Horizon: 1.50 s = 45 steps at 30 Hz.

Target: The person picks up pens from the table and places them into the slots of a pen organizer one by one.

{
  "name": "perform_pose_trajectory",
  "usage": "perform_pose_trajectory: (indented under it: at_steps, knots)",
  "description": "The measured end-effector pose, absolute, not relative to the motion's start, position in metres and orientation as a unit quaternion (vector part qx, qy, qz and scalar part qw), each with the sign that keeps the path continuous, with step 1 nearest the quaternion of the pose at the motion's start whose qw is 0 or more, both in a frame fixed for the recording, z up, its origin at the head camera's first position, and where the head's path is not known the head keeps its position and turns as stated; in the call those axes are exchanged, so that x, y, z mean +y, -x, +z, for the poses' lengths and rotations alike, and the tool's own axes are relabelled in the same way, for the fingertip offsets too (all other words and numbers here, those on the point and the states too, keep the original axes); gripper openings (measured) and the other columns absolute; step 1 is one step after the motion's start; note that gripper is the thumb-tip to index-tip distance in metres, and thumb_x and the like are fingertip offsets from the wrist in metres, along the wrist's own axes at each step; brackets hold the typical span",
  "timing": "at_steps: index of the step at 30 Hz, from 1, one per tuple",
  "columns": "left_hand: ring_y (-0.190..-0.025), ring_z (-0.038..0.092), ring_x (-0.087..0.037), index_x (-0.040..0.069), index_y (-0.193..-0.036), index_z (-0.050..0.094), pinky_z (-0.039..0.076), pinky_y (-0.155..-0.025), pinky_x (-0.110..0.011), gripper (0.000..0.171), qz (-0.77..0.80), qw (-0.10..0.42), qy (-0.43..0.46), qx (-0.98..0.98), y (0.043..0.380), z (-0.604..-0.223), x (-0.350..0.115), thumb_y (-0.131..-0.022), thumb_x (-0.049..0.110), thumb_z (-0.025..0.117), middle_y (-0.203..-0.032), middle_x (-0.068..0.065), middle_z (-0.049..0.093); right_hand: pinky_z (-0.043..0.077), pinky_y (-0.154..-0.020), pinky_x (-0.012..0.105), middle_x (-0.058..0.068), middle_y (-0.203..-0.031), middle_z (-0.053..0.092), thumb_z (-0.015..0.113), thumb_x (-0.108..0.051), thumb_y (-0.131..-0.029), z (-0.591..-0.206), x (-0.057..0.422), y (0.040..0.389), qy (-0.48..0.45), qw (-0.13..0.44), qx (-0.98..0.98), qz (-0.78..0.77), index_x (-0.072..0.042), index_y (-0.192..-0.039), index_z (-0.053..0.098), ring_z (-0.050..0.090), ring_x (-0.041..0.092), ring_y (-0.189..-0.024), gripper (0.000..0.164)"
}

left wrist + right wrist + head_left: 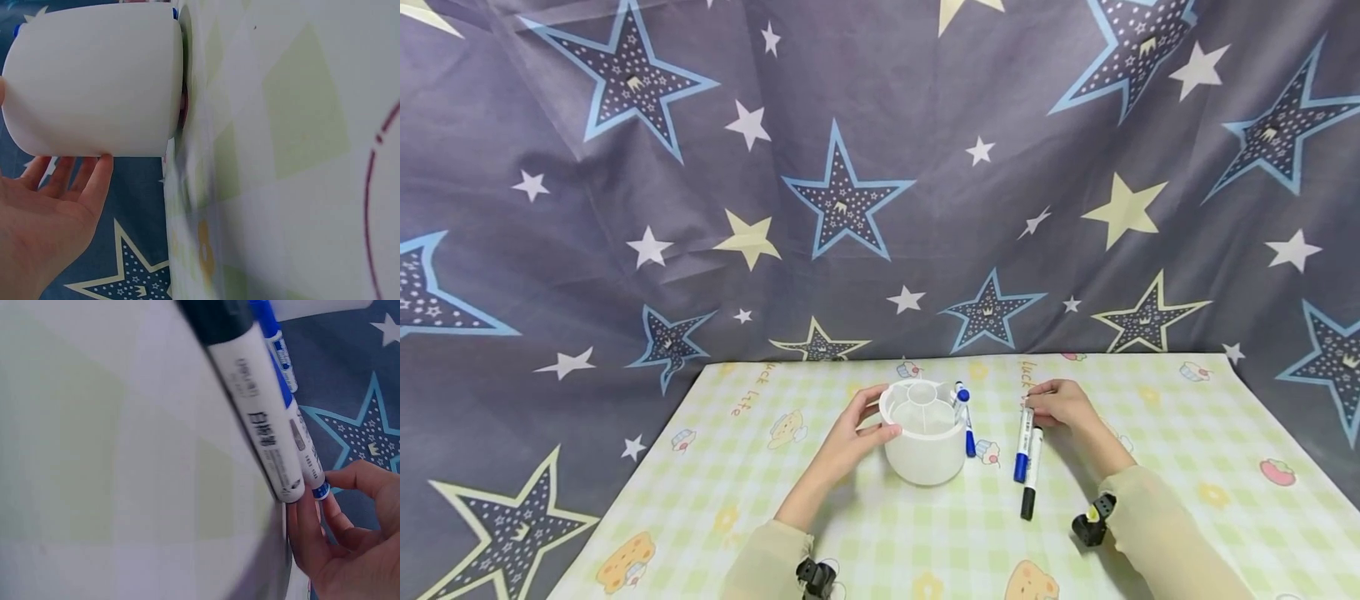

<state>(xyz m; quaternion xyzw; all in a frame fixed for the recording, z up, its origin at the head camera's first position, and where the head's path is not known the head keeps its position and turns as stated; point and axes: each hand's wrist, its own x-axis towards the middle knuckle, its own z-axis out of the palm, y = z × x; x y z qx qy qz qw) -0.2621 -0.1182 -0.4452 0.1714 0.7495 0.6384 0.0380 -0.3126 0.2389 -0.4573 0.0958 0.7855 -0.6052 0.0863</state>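
Note:
A round white pen holder (925,454) with inner compartments stands on the table. My left hand (853,429) grips its left side, thumb at the front rim; in the left wrist view the fingertips (103,157) touch its wall. My right hand (1063,404) pinches the plain end of a white marker with a blue cap (1024,446), which points toward me. Beside it is a white marker with a black cap (1030,492), large in the right wrist view, its end close by my fingers.
A blue-capped marker (962,395) leans in the right side of the holder. Another blue marker (970,442) is just right of the holder. A checked cloth with cartoon prints (880,550) covers the table. Behind it hangs a dark star-patterned curtain (880,275).

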Motion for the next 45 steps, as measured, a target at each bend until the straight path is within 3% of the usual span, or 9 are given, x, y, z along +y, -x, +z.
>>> perform_pose_trajectory:
  at_steps: [7,13,23,33,40,45]
  knots:
    - [-0.142,0.044,-0.032,0.013,-0.147,0.044,0.044,-0.115,-0.044,0.064,0.639,0.038,-0.175,0.748,0.263,-0.445,-0.118,-0.09,0.01,0.072,-0.152,-0.01,0.046,0.063,-0.066,0.021,-0.005,-0.071,0.065,0.061,0.0,-0.09,-0.452,0.247,0.308,-0.084,0.11,0.727,-0.672,0.016,-0.124,0.047,0.066,0.004,-0.063,0.04]
    - [-0.142,0.043,-0.032,0.012,-0.147,0.043,0.044,-0.115,-0.044,0.064,0.643,0.039,-0.177,0.744,0.265,-0.447,-0.118,-0.09,0.011,0.073,-0.152,-0.01,0.046,0.062,-0.07,0.02,-0.008,-0.074,0.067,0.063,-0.005,-0.091,-0.443,0.254,0.304,-0.08,0.095,0.723,-0.679,0.012,-0.128,0.049,0.068,0.001,-0.067,0.043]
    - [-0.143,0.041,-0.034,0.009,-0.15,0.04,0.042,-0.117,-0.045,0.065,0.637,0.053,-0.189,0.746,0.266,-0.446,-0.12,-0.091,0.01,0.069,-0.153,-0.013,0.044,0.062,-0.078,0.02,-0.009,-0.084,0.066,0.059,0.001,-0.094,-0.422,0.251,0.297,-0.024,0.053,0.661,-0.748,0.001,-0.111,0.055,0.069,0.003,-0.078,0.017]
    - [-0.147,0.034,-0.035,0.01,-0.155,0.032,0.035,-0.121,-0.05,0.069,0.632,0.069,-0.191,0.748,0.267,-0.444,-0.121,-0.094,0.011,0.063,-0.159,-0.013,0.037,0.062,-0.08,0.021,-0.006,-0.085,0.061,0.062,0.0,-0.094,-0.393,0.232,0.295,-0.009,-0.006,0.645,-0.764,-0.002,-0.11,0.055,0.068,0.004,-0.079,0.017]
    - [-0.147,0.035,-0.035,0.011,-0.155,0.032,0.035,-0.12,-0.053,0.068,0.63,0.058,-0.183,0.752,0.265,-0.445,-0.12,-0.094,0.012,0.061,-0.159,-0.013,0.037,0.062,-0.079,0.021,-0.005,-0.084,0.059,0.065,0.002,-0.092,-0.381,0.221,0.296,-0.028,-0.054,0.61,-0.79,-0.009,-0.1,0.062,0.067,0.004,-0.077,0.015]
    - [-0.146,0.036,-0.037,0.008,-0.154,0.033,0.034,-0.12,-0.056,0.067,0.634,0.049,-0.183,0.75,0.266,-0.445,-0.119,-0.093,0.011,0.061,-0.158,-0.015,0.038,0.062,-0.077,0.02,-0.005,-0.082,0.06,0.066,0.002,-0.091,-0.372,0.215,0.298,-0.035,-0.086,0.598,-0.796,-0.007,-0.102,0.061,0.066,0.005,-0.076,0.016]
